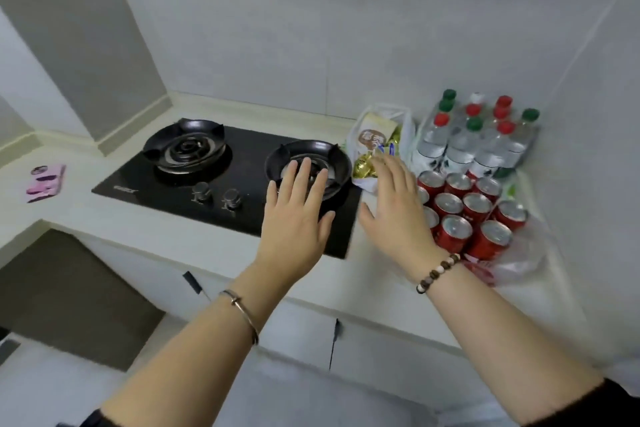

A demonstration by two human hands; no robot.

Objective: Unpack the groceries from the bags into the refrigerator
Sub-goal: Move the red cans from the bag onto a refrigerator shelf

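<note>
On the counter's right end stand several red drink cans point(464, 211) on a clear plastic bag point(519, 260). Behind them is a pack of water bottles point(478, 139) with red and green caps. A white plastic bag point(377, 142) holding snack packets and gold-wrapped items sits left of the bottles. My left hand point(298, 204) hovers flat over the hob's right burner, fingers straight, holding nothing. My right hand point(394, 204) is stretched out, fingers spread, just in front of the white bag and beside the cans, touching neither as far as I can see.
A black two-burner gas hob point(194, 180) is set in the pale counter point(145, 225), with two knobs at its front. A pink object point(45, 184) lies at the far left. White cabinet doors run below the counter. Grey walls close in behind and to the right.
</note>
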